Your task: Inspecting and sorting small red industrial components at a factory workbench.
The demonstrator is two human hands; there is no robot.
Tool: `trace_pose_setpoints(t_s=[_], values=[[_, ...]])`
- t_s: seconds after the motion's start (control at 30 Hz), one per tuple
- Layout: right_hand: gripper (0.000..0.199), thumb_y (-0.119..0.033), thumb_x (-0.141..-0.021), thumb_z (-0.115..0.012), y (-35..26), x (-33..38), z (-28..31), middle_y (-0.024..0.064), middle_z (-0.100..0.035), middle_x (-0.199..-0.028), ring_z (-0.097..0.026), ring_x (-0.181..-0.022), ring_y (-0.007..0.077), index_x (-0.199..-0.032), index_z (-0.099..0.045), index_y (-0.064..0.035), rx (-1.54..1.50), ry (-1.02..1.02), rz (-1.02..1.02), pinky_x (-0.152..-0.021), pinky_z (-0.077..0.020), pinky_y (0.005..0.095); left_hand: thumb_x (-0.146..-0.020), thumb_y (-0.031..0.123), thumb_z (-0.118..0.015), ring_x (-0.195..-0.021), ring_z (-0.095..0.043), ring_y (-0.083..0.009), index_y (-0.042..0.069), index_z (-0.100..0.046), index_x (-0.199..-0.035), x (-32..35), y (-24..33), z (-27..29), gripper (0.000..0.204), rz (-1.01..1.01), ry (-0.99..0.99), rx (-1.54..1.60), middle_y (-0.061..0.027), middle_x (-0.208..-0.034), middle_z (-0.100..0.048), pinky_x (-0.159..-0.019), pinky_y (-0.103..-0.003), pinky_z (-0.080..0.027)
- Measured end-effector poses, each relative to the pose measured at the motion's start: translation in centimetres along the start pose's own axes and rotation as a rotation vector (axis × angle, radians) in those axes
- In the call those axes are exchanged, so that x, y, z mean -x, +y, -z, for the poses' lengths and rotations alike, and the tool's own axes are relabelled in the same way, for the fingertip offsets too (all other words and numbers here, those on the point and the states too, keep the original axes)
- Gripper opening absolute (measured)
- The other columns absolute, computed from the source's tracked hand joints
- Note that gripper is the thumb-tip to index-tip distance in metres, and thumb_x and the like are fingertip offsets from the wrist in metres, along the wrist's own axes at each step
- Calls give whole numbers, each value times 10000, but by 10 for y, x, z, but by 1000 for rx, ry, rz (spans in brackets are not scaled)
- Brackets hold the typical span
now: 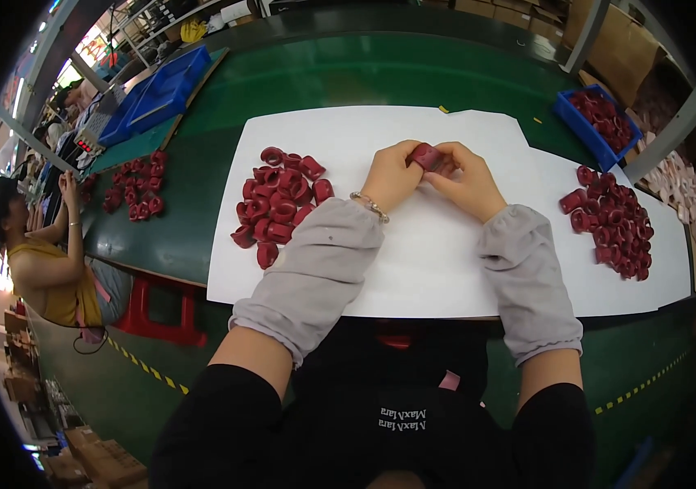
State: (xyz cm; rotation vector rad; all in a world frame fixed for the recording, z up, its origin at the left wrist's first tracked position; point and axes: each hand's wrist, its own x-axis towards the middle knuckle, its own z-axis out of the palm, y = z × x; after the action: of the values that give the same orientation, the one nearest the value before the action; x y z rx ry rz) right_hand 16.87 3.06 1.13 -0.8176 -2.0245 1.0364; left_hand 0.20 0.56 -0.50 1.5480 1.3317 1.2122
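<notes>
A long green surface [413, 73] with a slight sheen runs across a workshop, with cardboard boxes and shelving along the far side and yellow-black tape on the floor. White sheets of paper [437, 269] lie flat under the hands.

The left hand [393, 175] and right hand [466, 179] meet above the paper, fingers curled in, together pinching one small dark red piece [425, 155], rounded and glossy like moulded rubber or plastic. Both forearms wear loose grey fabric sleeves; a bead bracelet [370, 206] sits at the left wrist.

Left of the left hand lies a heap of the same curved red pieces [278, 204]. Right of the right hand lies a second heap [613, 224], and beyond it a blue bin [588, 134] with more. Farther left, past the paper, another cluster [136, 187] lies on bare green near a seated person [38, 261], with blue trays [152, 94] behind it.
</notes>
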Motion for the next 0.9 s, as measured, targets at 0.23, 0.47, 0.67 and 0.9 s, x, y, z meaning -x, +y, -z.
trace_pose_setpoints(t_s=[0.23, 0.47, 0.67, 0.9], values=[[347, -16, -814, -591, 1, 1, -3, 67, -590, -952, -562, -880, 130, -1151, -519, 17, -303, 61, -44, -779, -474, 259, -849, 14, -482, -737, -598, -128, 18, -497, -1087, 9, 16, -1, 238, 42, 10, 59, -89, -884, -603, -644, -245, -504], [314, -11, -834, -516, -2, 0, 7, 76, -569, -1071, -561, -938, 146, -1143, -548, 29, -525, 96, -151, -868, -459, 288, -886, 106, -541, -840, -589, -122, -11, -478, -1128, 6, 8, -1, 276, -93, -140, 207, -64, -931, -595, -700, -247, -510], [323, -27, -835, -521, 2, -1, 9, 59, -552, -1141, -542, -944, 149, -1155, -568, -17, -353, 117, 37, -868, -450, 280, -932, 174, -497, -827, -598, -125, -1, -517, -1185, 4, 10, 5, 308, 87, -244, 328, -65, -954, -604, -762, -262, -504], [382, -52, -826, -537, 6, 2, 14, 45, -559, -1140, -538, -955, 138, -1207, -543, -46, -273, -6, 31, -812, -439, 260, -943, 146, -466, -837, -594, -128, -9, -498, -1216, 6, 6, 5, 316, 41, -300, 368, -69, -953, -604, -793, -269, -502]])
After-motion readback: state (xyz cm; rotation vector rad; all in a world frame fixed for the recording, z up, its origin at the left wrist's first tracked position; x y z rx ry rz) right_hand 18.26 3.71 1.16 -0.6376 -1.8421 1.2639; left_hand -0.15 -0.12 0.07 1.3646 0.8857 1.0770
